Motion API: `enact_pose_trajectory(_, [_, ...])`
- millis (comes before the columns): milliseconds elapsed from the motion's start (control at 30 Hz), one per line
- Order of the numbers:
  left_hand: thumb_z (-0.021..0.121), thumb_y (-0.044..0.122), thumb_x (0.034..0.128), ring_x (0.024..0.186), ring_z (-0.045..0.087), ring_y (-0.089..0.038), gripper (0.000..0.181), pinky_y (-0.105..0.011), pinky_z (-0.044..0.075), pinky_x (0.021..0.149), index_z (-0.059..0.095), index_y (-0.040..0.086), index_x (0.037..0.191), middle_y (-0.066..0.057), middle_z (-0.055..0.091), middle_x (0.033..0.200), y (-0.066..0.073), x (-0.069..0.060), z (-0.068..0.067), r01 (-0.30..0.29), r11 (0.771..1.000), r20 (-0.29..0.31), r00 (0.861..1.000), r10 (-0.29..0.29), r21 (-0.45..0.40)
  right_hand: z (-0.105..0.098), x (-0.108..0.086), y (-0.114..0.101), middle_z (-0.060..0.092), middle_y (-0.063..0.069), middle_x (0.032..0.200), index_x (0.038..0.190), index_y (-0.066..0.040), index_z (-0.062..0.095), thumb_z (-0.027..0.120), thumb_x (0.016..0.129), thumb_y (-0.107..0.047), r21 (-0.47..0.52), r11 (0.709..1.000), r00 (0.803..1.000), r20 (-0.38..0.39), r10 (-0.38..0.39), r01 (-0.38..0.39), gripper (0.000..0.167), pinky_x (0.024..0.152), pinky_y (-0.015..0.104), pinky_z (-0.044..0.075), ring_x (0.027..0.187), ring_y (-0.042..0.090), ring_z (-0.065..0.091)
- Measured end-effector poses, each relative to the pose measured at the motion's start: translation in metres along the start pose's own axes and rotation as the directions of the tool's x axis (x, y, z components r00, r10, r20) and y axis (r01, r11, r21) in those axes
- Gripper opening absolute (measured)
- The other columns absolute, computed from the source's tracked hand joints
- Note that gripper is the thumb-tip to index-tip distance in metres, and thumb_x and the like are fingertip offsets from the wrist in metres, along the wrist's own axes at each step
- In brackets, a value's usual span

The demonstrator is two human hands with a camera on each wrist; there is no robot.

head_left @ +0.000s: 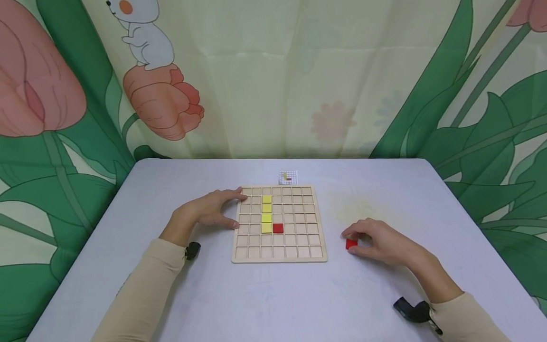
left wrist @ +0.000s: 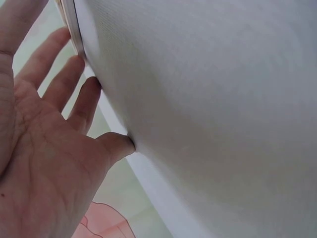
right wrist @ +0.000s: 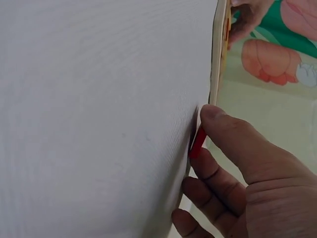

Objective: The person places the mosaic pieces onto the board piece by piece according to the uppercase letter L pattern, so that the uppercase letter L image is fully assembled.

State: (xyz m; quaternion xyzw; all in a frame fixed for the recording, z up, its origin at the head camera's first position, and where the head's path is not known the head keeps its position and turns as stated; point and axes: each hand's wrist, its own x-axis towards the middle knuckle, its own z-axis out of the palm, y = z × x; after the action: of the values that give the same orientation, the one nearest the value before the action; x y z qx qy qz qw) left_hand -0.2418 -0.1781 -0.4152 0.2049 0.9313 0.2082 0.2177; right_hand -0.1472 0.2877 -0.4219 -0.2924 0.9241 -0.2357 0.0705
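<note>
A wooden grid board [head_left: 295,254] lies flat on the table. Several yellow square tiles [head_left: 267,209] form a column in its cells, and a red tile [head_left: 278,228] sits right of the lowest one. At the board's left edge is my left hand [head_left: 213,207], fingers spread, thumb and index finger touching the rim; its palm shows in the left wrist view. Right of the board, my right hand [head_left: 378,242] pinches a second red square tile [right wrist: 198,142] between thumb and fingers. In the right wrist view this tile is tilted, one edge at or very near the tabletop.
A small card [head_left: 288,177] printed with a grid and a coloured pattern lies just behind the board. The white-covered table [head_left: 273,304] ends at a curtain [head_left: 265,95] with flowers and leaves. Black straps with devices are on both wrists.
</note>
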Motion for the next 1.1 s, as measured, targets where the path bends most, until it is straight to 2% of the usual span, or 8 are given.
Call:
enact_pose_trajectory(200, [0.087, 0.046, 0.08, 0.158, 0.019, -0.032, 0.089, -0.057, 0.023, 0.125, 0.044, 0.032, 0.156, 0.006, 0.02, 0.172, -0.001, 0.0, 0.0, 0.01, 1.0, 0.005, 1.0, -0.01, 0.01, -0.003, 0.001, -0.002, 0.063, -0.014, 0.099, 0.125, -0.02, 0.07, 0.081, 0.09, -0.02, 0.019, 0.999, 0.999, -0.013, 0.032, -0.032, 0.037, 0.084, 0.031, 0.054, 0.094, 0.01, 0.057])
enact_pose_trajectory(300, [0.088, 0.045, 0.0801, 0.158, 0.019, -0.031, 0.089, -0.057, 0.023, 0.125, 0.044, 0.033, 0.156, 0.007, 0.02, 0.172, -0.001, 0.0, 0.001, 0.013, 1.0, 0.008, 1.0, -0.013, 0.012, -0.004, 0.003, -0.003, 0.062, -0.013, 0.099, 0.125, -0.018, 0.069, 0.081, 0.089, -0.016, 0.025, 0.999, 0.998, -0.041, 0.038, -0.037, 0.037, 0.085, 0.032, 0.055, 0.094, 0.01, 0.058])
enact_pose_trajectory(500, [0.088, 0.044, 0.0797, 0.158, 0.019, -0.031, 0.089, -0.056, 0.023, 0.125, 0.045, 0.03, 0.156, 0.005, 0.021, 0.171, 0.001, 0.0, -0.001, -0.008, 1.0, -0.001, 1.0, 0.008, 0.009, -0.007, 0.015, -0.005, 0.062, -0.013, 0.099, 0.12, -0.016, 0.071, 0.077, 0.091, -0.01, 0.037, 0.999, 0.997, -0.073, -0.026, 0.029, 0.03, 0.079, 0.031, 0.054, 0.092, 0.011, 0.059])
enact_pose_trajectory(700, [0.088, 0.044, 0.0797, 0.158, 0.019, -0.03, 0.089, -0.056, 0.023, 0.125, 0.045, 0.03, 0.156, 0.004, 0.021, 0.171, 0.001, 0.0, -0.001, -0.01, 1.0, -0.004, 1.0, 0.01, 0.005, -0.01, 0.03, -0.012, 0.064, -0.013, 0.102, 0.121, -0.014, 0.071, 0.076, 0.092, -0.007, 0.062, 0.997, 0.996, -0.08, -0.037, 0.042, 0.031, 0.083, 0.037, 0.057, 0.096, 0.013, 0.063])
enact_pose_trajectory(867, [0.088, 0.044, 0.0794, 0.158, 0.019, -0.03, 0.09, -0.056, 0.023, 0.125, 0.044, 0.029, 0.156, 0.003, 0.022, 0.171, 0.0, 0.001, 0.0, -0.011, 1.0, -0.005, 1.0, 0.011, 0.003, -0.012, 0.04, -0.015, 0.064, -0.01, 0.101, 0.122, -0.011, 0.07, 0.077, 0.089, -0.002, 0.063, 0.991, 0.982, -0.153, -0.106, 0.117, 0.036, 0.08, 0.038, 0.058, 0.093, 0.015, 0.063])
enact_pose_trajectory(967, [0.089, 0.043, 0.0793, 0.158, 0.019, -0.03, 0.09, -0.055, 0.023, 0.125, 0.045, 0.028, 0.156, 0.003, 0.022, 0.171, 0.001, 0.0, -0.001, -0.011, 1.0, -0.006, 1.0, 0.011, -0.001, -0.012, 0.046, -0.016, 0.064, -0.009, 0.1, 0.123, -0.012, 0.069, 0.078, 0.088, -0.002, 0.069, 0.986, 0.974, -0.18, -0.138, 0.153, 0.038, 0.079, 0.039, 0.058, 0.092, 0.016, 0.062])
enact_pose_trajectory(1100, [0.089, 0.043, 0.0787, 0.158, 0.019, -0.03, 0.091, -0.055, 0.023, 0.125, 0.045, 0.027, 0.156, 0.002, 0.023, 0.171, 0.002, 0.0, -0.002, -0.014, 1.0, -0.008, 1.0, 0.014, -0.003, -0.011, 0.055, -0.02, 0.063, -0.009, 0.099, 0.125, -0.013, 0.069, 0.08, 0.089, -0.007, 0.089, 0.985, 0.977, -0.164, -0.133, 0.149, 0.038, 0.081, 0.041, 0.058, 0.093, 0.018, 0.062])
